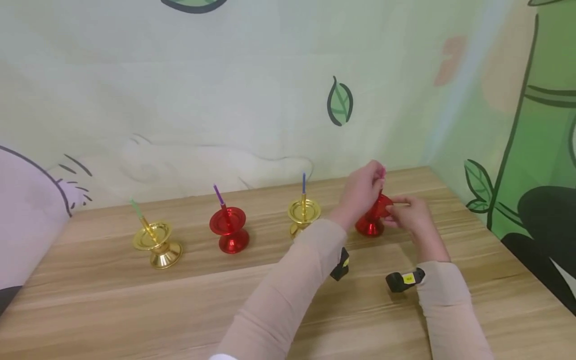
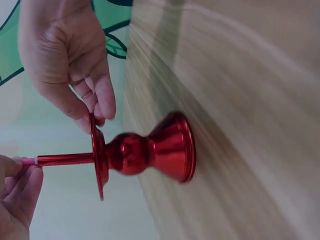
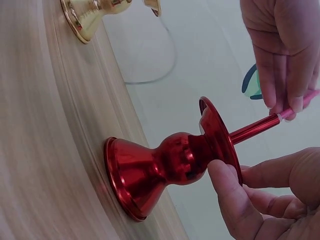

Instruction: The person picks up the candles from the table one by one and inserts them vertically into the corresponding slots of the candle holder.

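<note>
On the right of the table stands a shiny red candle holder (image 1: 370,227), with a bell-shaped foot, a round dish and a thin tube on top. My left hand (image 1: 361,192) pinches a thin pink candle (image 3: 312,96) between thumb and fingers, its lower end at the mouth of the tube. How deep it sits inside cannot be seen. With thumb and fingers my right hand (image 1: 413,216) grips the rim of the dish (image 2: 98,170). The holder's foot (image 2: 177,147) is on the table or very close to it.
Leftward along the wooden table (image 1: 135,310) stand a gold holder with a blue candle (image 1: 303,184), a red holder with a purple candle (image 1: 218,194) and a gold holder with a green candle (image 1: 136,207). A printed cloth (image 1: 252,100) hangs behind.
</note>
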Demonstrator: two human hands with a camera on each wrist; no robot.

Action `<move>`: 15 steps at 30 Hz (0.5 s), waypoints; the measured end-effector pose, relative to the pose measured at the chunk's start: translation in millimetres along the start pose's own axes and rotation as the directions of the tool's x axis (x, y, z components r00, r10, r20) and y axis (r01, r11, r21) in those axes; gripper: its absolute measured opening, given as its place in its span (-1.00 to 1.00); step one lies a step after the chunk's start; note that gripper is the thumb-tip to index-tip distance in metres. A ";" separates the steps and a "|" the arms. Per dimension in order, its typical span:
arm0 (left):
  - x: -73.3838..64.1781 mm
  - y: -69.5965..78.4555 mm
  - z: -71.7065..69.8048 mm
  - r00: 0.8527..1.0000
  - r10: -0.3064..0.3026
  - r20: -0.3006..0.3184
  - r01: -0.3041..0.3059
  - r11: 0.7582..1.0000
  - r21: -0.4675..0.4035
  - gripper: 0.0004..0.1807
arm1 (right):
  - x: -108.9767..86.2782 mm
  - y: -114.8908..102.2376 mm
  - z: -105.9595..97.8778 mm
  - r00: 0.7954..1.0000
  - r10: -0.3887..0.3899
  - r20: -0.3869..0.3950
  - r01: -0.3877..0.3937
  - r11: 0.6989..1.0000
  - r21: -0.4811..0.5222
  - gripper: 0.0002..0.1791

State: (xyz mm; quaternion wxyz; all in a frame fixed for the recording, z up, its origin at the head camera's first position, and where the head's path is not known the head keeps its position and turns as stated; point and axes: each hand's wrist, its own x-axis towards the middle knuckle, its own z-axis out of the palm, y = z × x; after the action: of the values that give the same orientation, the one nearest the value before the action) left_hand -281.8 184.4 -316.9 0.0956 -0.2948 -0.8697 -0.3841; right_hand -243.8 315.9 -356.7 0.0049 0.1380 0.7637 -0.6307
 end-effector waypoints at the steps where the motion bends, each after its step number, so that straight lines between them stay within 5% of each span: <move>1: 0.6 0.1 -0.2 1.000 0.019 0.012 -0.020 0.999 0.042 -0.87 | -0.4 -0.1 0.3 1.000 -0.001 0.000 0.001 1.000 0.003 -0.47; 4: 1.7 0.3 -1.2 0.997 0.065 0.051 -0.071 0.988 0.135 -0.85 | -1.0 -0.3 1.0 1.000 0.005 -0.005 -0.005 1.000 -0.010 -0.47; 15: 2.3 -1.4 0.7 0.998 0.029 0.047 -0.035 0.992 0.121 -0.83 | -4.5 -3.2 2.5 1.000 0.011 -0.014 -0.012 0.998 -0.064 -0.48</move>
State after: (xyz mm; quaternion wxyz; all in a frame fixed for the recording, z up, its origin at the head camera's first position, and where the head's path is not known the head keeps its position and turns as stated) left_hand -284.4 185.2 -317.4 0.0996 -0.3109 -0.8887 -0.3220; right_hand -240.6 312.0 -353.4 0.0076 0.1464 0.7827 -0.6048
